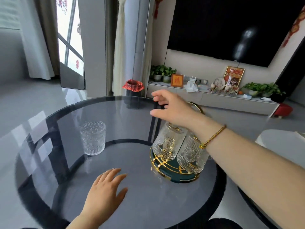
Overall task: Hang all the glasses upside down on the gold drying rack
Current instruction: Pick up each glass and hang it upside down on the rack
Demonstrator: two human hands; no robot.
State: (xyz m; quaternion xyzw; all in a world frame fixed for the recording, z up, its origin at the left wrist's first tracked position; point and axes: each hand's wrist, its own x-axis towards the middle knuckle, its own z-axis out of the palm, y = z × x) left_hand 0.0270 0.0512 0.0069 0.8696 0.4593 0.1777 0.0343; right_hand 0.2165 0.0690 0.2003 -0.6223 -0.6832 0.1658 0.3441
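One clear embossed glass point(92, 137) stands upright on the left part of the round glass table point(115, 204). The gold drying rack point(166, 169), with a dark green base, sits on the right side of the table. Two glasses hang upside down on it, one at the rear left point(168, 142) and one at the front point(191, 156). My right hand point(171, 108) hovers open above the rack, fingers spread and pointing left, holding nothing. Flat on the tabletop near the front edge rests my left hand point(107, 187), fingers apart.
The rack's gold ring handle point(197, 106) shows behind my right wrist. A white seat point(283, 144) stands right of the table. Beyond it are a low TV cabinet point(214, 98) with plants and frames, and a bin point(132, 87) with a red liner.
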